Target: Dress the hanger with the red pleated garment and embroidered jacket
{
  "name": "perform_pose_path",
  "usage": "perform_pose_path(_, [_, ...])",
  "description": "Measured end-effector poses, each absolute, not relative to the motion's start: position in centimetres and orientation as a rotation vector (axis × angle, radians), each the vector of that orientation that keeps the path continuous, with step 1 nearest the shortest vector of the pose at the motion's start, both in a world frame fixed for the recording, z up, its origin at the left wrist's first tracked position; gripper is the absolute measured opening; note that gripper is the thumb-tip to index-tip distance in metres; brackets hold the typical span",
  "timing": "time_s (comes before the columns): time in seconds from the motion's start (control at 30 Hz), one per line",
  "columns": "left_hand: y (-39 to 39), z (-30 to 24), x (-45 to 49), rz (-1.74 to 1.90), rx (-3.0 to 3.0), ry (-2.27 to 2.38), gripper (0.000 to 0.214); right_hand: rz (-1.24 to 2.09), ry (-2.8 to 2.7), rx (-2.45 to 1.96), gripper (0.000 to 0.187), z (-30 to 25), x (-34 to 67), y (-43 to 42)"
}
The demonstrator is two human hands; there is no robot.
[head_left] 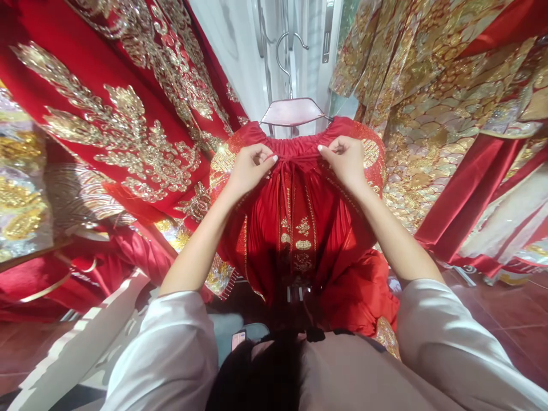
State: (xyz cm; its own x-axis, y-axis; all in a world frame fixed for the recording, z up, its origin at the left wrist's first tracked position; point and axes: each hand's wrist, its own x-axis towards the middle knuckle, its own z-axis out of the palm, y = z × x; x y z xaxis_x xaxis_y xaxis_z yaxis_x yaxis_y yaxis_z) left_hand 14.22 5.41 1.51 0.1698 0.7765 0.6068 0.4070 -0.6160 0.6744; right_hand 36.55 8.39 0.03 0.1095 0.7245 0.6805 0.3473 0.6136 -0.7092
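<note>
A red pleated skirt (299, 228) with gold embroidered panels hangs in front of me from a pink hanger (293, 111) with a metal hook. My left hand (248, 168) is closed in a pinch on the skirt's gathered waistband, left of centre. My right hand (345, 160) pinches the same waistband (295, 145) right of centre. The two hands are a short way apart, and a thin red tie runs down between them. The lower part of the skirt bunches up near my body.
Red garments with heavy gold embroidery (120, 125) hang close on the left. Gold and red robes (436, 103) hang close on the right. A white wall with metal rails (265, 40) lies behind the hanger. Reddish floor tiles (514, 319) show at the lower right.
</note>
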Motion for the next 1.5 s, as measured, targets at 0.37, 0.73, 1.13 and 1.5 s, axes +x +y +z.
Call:
perform_pose_path(0.37, [5.7, 1.3, 12.7, 1.539, 1.932, 1.17, 0.009, 0.406, -1.598, -0.895, 0.032, -0.1, 38.0, 9.8])
perform_pose_path(0.73, [4.7, 1.7, 13.6, 1.324, 2.8, 1.476, 0.024, -0.322, -1.727, -0.99, 0.019, -1.7, 35.0, 7.2])
perform_pose_path(1.13, [7.1, 1.2, 15.2, 1.088, 2.927, 1.438, 0.023, -0.448, -1.781, -0.68, 0.021, -4.7, 33.4, 8.4])
perform_pose_path(1.5, [6.8, 0.6, 14.8, 1.117, 2.991, 1.379, 0.02, -0.323, -1.79, -0.723, 0.023, -7.2, 33.4, 5.4])
